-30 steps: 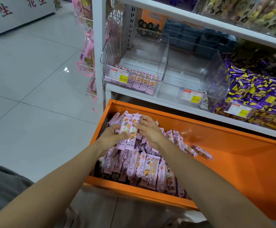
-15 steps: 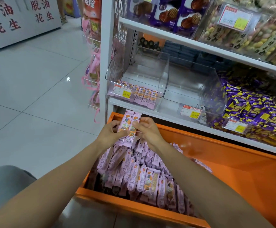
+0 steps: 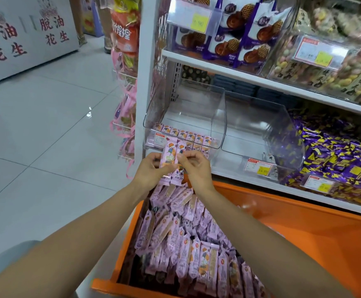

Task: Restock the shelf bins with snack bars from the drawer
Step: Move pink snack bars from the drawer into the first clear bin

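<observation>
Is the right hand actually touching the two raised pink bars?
Touching. In the head view the right hand pinches the right edge of the bars; the left hand grips the other side.

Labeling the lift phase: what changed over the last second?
The left hand and right hand carried the held snack bars up from the orange drawer to the front of the left clear bin. The grip is unchanged and nothing was let go. The camera tilted up too. Unchanged: the drawer pile and the row of bars in the bin.
</observation>
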### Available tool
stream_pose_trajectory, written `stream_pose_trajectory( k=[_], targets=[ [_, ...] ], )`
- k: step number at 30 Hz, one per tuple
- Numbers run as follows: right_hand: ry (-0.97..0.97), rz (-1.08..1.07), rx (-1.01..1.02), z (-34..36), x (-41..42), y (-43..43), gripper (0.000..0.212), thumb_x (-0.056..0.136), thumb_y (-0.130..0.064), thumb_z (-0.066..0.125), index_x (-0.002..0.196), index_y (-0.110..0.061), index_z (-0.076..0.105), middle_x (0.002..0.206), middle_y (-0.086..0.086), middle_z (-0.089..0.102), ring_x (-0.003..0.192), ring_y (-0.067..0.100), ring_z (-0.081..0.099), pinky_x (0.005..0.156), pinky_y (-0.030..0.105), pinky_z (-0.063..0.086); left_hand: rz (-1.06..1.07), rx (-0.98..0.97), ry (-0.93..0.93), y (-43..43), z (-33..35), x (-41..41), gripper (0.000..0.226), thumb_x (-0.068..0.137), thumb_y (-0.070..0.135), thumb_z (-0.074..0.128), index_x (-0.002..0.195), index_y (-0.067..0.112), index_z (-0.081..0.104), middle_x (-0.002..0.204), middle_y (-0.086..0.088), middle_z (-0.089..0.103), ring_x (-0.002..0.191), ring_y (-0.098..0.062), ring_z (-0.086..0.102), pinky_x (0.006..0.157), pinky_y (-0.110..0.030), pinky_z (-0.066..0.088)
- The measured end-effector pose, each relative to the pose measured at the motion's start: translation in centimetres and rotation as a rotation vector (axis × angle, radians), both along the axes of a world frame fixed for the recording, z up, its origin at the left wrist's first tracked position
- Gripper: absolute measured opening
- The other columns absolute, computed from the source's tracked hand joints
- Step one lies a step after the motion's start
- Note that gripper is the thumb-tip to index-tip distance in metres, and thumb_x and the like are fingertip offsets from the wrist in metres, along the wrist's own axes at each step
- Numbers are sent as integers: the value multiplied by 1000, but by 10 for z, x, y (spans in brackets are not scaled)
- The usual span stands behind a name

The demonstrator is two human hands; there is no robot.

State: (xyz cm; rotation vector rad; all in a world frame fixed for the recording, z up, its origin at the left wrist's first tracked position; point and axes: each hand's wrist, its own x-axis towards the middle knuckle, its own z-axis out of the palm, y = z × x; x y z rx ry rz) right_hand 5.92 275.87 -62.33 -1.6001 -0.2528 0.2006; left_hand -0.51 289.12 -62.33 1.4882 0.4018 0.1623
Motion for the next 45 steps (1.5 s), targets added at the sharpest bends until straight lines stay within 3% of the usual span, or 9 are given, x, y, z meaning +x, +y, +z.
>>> stream_pose_trajectory(
  k=[4,10,18,20,23,27,33,39,45],
  targets=[
    [-45,116,-93,-2,-9,-10,18,91,-9,67,108,-13,60,120,0,61,107,12,59,88,20,48,-35,-25,85,3,-4,2,32,82,16,78,110,4,66,95,-11,71,75,-16,66,63,-20,47],
    [-61,257,-230,-3,-26,-26,66,83,-21,78,138,-21,42,142,-6,43,125,-1,43,92,2,36,-5,-168,145,-10,-5,3,34,81,16,79,107,-2,64,98,-26,67,79,-25,62,65,-33,52],
    [-316,83,-330,10,-39,-24,69,79,-18,78,139,-22,45,137,-3,45,128,11,43,107,34,42,10,-240,62,-27,17,-2,32,83,16,77,108,0,66,86,-8,72,66,-18,64,62,-32,56],
    [-319,37,-293,19,-34,-21,66,78,-20,77,137,-23,47,135,-4,50,126,10,47,108,35,42,2,-171,-12,-26,28,-3,35,88,28,72,104,-2,67,75,-2,71,66,-16,64,66,-32,56],
    [-323,-14,-196,40,-23,-12,60,79,-16,78,133,-17,52,128,-3,57,115,1,54,97,18,44,-36,34,-139,-16,45,0,42,98,36,55,102,-4,65,94,-17,71,85,-20,66,85,-34,51],
    [-319,-74,-170,65,8,6,53,78,-1,74,127,-8,55,120,0,60,101,-1,56,78,2,41,-17,699,-251,18,44,9,23,100,32,52,115,19,63,113,0,65,102,-16,59,89,-35,46],
    [-220,-145,-370,69,73,39,48,80,-14,76,123,-11,57,106,-4,58,98,11,56,87,23,48,-156,1352,-325,72,9,42,63,90,45,32,137,10,54,147,-11,47,142,-31,35,116,-51,23],
    [-119,-161,-540,53,143,82,49,79,-21,77,122,-9,58,112,4,65,85,14,61,82,31,53,-192,1545,-417,99,-26,65,61,90,35,41,147,15,41,150,-10,43,144,-29,30,118,-52,15],
    [-69,-169,-671,38,183,119,44,76,-25,77,115,-9,62,99,3,61,98,21,62,88,32,52,-92,1524,-582,99,-41,77,64,84,25,49,146,15,35,143,-13,46,139,-32,34,116,-53,20]
  ],
)
